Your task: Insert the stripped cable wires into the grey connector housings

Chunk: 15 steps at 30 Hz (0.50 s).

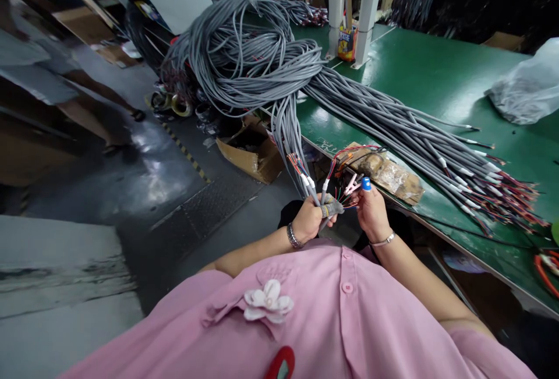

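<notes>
Just off the near edge of the green desk (437, 82), grey cables (324, 197) are clasped in the left hand (308, 219), best kept steady with thin coloured wires (340, 196) fanned, while whether anything is pinched by the right hand (372, 213) cannot be told.

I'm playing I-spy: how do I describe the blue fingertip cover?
Find the big green table, then the right hand near its closest edge. The fingertip cover tops that hand, bright blue, unlike the pale pink clip beside it.
</notes>
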{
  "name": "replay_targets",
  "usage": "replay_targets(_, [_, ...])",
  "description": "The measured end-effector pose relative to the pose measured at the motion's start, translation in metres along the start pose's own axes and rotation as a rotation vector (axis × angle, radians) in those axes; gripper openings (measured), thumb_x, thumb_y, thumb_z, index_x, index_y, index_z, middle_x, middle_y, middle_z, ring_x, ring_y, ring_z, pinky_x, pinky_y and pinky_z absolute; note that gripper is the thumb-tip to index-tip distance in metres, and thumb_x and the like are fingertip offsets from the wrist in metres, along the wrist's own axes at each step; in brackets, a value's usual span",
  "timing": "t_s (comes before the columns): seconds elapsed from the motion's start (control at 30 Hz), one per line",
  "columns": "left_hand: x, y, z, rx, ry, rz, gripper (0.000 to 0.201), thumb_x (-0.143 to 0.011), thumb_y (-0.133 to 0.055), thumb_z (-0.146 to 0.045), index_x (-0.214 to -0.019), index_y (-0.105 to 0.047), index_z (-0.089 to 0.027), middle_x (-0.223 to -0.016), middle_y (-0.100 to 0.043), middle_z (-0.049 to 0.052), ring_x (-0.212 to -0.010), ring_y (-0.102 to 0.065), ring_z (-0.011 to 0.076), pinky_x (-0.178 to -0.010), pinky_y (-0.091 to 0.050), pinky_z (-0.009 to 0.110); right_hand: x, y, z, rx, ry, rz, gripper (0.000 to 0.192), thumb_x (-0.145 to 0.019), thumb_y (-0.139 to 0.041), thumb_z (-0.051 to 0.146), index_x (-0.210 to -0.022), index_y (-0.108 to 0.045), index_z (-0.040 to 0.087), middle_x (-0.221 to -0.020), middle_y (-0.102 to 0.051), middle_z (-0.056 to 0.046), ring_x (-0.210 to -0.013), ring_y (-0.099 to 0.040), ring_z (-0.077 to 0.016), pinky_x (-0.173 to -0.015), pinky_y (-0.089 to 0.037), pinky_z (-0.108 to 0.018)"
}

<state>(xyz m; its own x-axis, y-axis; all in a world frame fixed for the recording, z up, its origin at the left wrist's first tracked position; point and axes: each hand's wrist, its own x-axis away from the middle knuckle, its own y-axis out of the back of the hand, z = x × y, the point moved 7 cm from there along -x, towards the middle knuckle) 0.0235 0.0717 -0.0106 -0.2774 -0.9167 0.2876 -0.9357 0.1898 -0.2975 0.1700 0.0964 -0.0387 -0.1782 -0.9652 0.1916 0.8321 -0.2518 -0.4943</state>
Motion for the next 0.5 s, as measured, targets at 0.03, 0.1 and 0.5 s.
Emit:
replay_targets(0.03, [0.0,0.0,0.0,-0.001,-0.002,0.0,0.033,-0.062,-0.077,-0.04,-0.063,-0.06,-0.012,-0.048,-0.056,-0.001,-0.04,-0.047,0.0071,-0.039,-0.035,0.019,-0.001,0.0,-0.001,-0.004,0.004,0.006,0.036,-0.076,-0.067,0.055,-0.07,-0.059,0.02,-0.057,-0.057,0.003,-0.047,-0.045,-0.0076,-0.045,-0.038,-0.021])
replay_targets(0.1, [-0.001,-0.001,0.001,-0.002,-0.007,0.003,0.032,-0.063,-0.077,-0.04,-0.063,-0.061,-0.012,-0.048,-0.056,-0.001,-0.039,-0.047,0.007,-0.039,-0.036,0.019,-0.002,-0.005,-0.005,-0.03,-0.041,0.056,0.037,-0.077,-0.065,0.056,-0.072,-0.061,0.02,-0.062,-0.06,0.002,-0.049,-0.047,-0.0087,-0.047,-0.04,-0.022])
replay_targets(0.5, [-0.002,-0.001,0.002,-0.012,0.005,0.002,0.034,-0.062,-0.076,-0.043,-0.062,-0.059,-0.013,-0.047,-0.055,-0.001,-0.04,-0.046,0.0071,-0.039,-0.035,0.019,-0.005,-0.002,0.003,0.169,0.139,0.041,0.051,-0.079,-0.052,0.07,-0.066,-0.064,0.022,-0.061,-0.061,-0.001,-0.055,-0.051,-0.0137,-0.054,-0.042,-0.028])
